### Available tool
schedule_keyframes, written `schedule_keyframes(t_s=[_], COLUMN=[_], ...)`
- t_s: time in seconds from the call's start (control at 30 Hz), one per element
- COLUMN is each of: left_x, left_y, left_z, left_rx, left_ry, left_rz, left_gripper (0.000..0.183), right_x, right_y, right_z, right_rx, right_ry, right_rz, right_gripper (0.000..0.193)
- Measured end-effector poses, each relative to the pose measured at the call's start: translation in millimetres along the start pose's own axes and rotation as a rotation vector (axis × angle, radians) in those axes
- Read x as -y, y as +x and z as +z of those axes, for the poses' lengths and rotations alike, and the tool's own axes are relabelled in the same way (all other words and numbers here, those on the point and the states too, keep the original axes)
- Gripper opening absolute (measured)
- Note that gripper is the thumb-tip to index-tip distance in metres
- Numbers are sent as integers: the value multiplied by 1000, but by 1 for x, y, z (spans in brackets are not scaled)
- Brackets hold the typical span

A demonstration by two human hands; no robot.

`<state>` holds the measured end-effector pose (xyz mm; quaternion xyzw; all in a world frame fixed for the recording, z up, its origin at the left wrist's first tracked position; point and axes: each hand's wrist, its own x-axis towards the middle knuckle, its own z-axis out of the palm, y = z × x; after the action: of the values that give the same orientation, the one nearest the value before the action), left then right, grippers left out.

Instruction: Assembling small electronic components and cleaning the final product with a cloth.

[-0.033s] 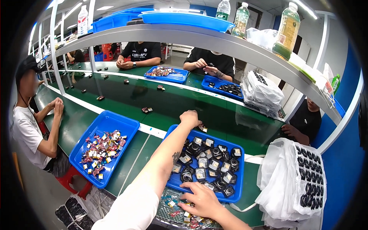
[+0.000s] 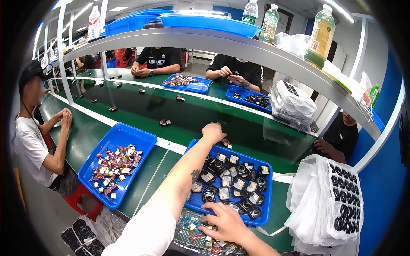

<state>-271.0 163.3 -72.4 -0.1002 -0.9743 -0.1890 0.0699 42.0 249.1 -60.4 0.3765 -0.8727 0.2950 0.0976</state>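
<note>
- Although the small yellow-and-red part [image 2: 227, 144] lies right by the left hand [image 2: 213, 132], just past the far edge of the blue tray [image 2: 267, 200], the fingers curl out of sight, so I cannot tell whether they grip it.
- That part looks light and probably fragile, with thin, loose-looking bits about a small block; a soft pinch on the block's sides would suit it better than pulling on the thin ends.
- The black housings [image 2: 224, 193] heaped in the tray look light too, but stiff and smooth, so they may slip a little; their outer edges seem the best hold, keeping fingertips off the round faces.
- The left arm stretches long and diagonally over the tray's left side, the hand back-up and half closed above the green surface [image 2: 265, 145].
- The right hand [image 2: 224, 222] comes in from the lower right, palm down, fingers loosely spread and well open, at the tray's near edge and over the clear plastic tray [image 2: 184, 228]; nothing shows in its grasp, and more small parts [image 2: 209, 245] lie beneath and beside it.
</note>
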Motion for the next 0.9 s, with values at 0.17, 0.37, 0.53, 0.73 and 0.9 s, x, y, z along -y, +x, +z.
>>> schedule_keyframes(t_s=[0.17,0.37,0.53,0.73,0.9], left_x=[-8,-10,12,22,28], left_y=[-56,-155,-209,-242,-252], left_z=[-39,-86,-76,-68,-60], left_rx=[-187,-130,33,128,251], left_ry=[-295,-539,-769,-960,-974], left_rz=[345,521,551,628,693], left_gripper=[19,18,16,13,14], right_x=[-5,-11,-18,-13,-10], right_y=[-3,-16,-7,-10,-10], right_z=[-27,-38,-32,-25,-15], right_rx=[320,353,283,-69,-374], right_ry=[226,1,129,832,991], right_rz=[-18,20,10,364,534], right_gripper=[37,32,19,9,12])
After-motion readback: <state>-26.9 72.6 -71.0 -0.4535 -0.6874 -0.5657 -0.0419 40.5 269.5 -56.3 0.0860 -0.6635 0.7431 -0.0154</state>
